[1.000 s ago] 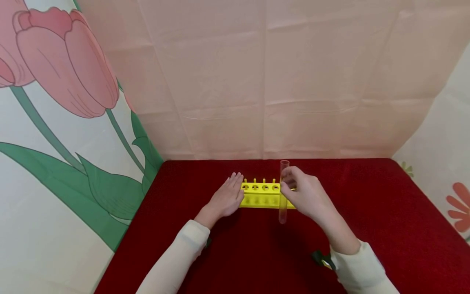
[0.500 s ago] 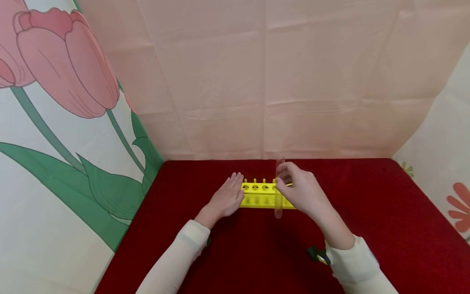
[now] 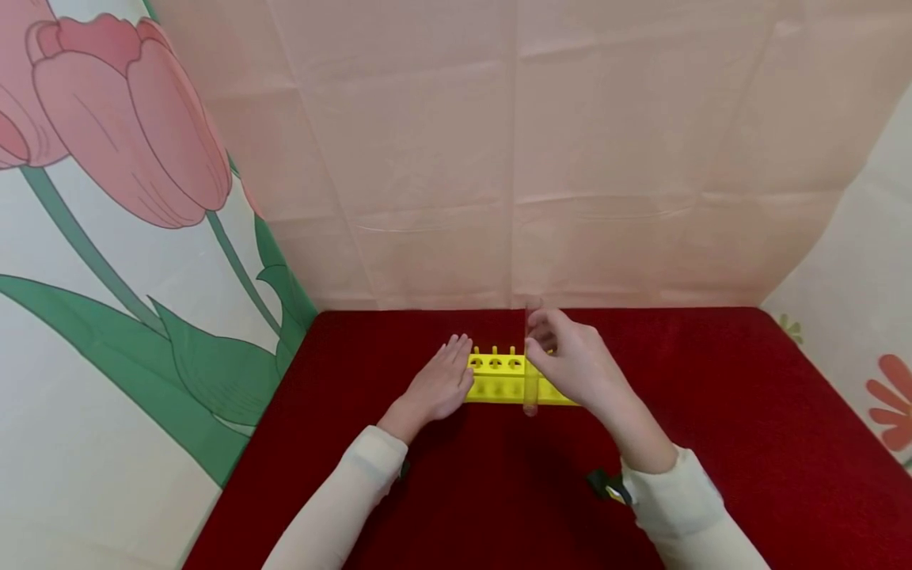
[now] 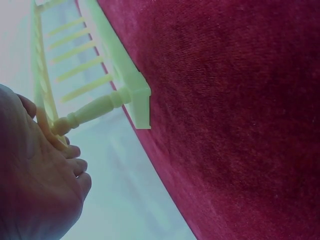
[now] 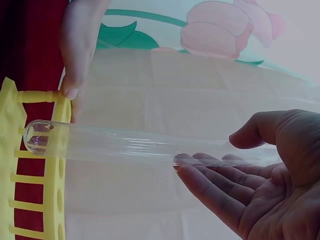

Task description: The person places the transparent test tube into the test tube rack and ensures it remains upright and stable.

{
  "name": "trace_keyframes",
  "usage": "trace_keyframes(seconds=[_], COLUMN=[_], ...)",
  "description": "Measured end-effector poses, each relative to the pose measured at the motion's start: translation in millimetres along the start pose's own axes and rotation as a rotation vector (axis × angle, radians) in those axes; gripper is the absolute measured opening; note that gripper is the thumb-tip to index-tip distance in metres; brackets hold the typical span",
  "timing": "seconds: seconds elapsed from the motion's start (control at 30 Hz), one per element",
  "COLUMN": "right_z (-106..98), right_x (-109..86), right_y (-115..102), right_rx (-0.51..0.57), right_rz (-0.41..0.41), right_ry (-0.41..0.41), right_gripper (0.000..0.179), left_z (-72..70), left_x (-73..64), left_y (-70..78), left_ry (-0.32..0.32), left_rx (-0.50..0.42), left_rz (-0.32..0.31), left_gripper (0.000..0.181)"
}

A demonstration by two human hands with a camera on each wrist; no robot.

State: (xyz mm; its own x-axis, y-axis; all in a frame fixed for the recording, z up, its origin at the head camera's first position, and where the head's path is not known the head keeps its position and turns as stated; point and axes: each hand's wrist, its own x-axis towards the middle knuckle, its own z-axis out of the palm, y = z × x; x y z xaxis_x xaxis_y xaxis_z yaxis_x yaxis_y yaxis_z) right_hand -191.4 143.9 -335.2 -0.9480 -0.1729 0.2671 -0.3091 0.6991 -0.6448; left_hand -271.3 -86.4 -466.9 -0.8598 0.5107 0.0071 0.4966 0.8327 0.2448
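A clear test tube (image 3: 530,392) stands nearly upright in front of the yellow test tube rack (image 3: 492,388), with its rounded end down. My right hand (image 3: 584,360) pinches it near the top between thumb and fingers. In the right wrist view the tube's rounded end (image 5: 40,137) overlaps the rack's top bar; whether they touch I cannot tell. My left hand (image 3: 438,380) rests against the rack's left end, fingers extended. The left wrist view has its fingers (image 4: 75,165) at the end of the rack's top bar. The right part of the rack is hidden behind my right hand.
A dark red cloth (image 3: 456,491) covers the table under the rack. Behind it hangs a pinkish curtain (image 3: 427,158); a tulip-printed cloth (image 3: 114,134) hangs at the left. The rack has round holes along its top bar and a row of pegs (image 3: 495,350) behind.
My right hand has moved left and slightly up with the test tube, along the front of the rack. My left hand and the rack have stayed in place.
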Motion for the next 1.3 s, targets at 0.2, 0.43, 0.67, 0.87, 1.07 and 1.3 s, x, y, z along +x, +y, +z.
trace_keyframes(seconds=[0.2,0.43,0.67,0.87,1.07,1.3], right_z=[3,7,9,11,13,17], right_x=[5.1,10.6,15.6,19.2,22.6,28.2], right_y=[-3,-5,-6,-10,-12,-11], right_rx=[0.009,0.03,0.042,0.055,0.076,0.087], right_rz=[-0.042,-0.062,-0.059,-0.068,-0.065,-0.087], right_ry=[0.01,0.021,0.03,0.042,0.035,0.056], right_gripper=[0.026,0.027,0.028,0.028,0.028,0.024], left_z=[-0.5,0.8,4.4,5.1,4.0,3.6], left_x=[-0.5,-0.2,2.0,3.1,3.2,2.7], left_y=[-0.4,0.2,-0.8,-1.2,-0.8,-0.9], left_ry=[-0.01,-0.014,0.001,0.006,0.007,0.005], left_rx=[-0.006,-0.008,-0.005,-0.001,0.003,0.002], left_rz=[-0.005,-0.014,-0.021,-0.018,-0.02,-0.012], left_gripper=[0.061,0.06,0.06,0.06,0.06,0.06])
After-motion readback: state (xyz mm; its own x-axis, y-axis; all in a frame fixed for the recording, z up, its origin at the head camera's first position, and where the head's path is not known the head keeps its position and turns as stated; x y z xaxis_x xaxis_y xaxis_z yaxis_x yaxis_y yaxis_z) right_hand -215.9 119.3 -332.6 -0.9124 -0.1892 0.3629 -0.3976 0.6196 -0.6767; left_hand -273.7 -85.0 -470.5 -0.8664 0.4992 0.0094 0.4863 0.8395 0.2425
